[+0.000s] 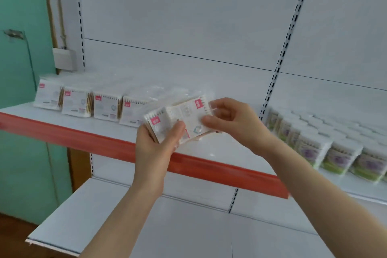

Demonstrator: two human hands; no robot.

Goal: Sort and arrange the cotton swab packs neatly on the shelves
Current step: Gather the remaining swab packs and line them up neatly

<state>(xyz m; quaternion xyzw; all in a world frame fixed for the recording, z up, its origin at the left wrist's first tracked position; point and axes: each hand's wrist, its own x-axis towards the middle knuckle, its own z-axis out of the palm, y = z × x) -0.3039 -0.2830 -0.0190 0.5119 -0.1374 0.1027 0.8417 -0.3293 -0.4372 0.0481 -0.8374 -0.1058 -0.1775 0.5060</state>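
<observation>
Holding fanned swab packs (184, 119), left hand (156, 142), right hand (232, 121); print blurred

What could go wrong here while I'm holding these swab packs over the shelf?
The fanned packs are splayed unevenly between left hand and right hand; one could slip and fall past the red shelf edge. Setting them down carelessly might topple the standing row.
</observation>
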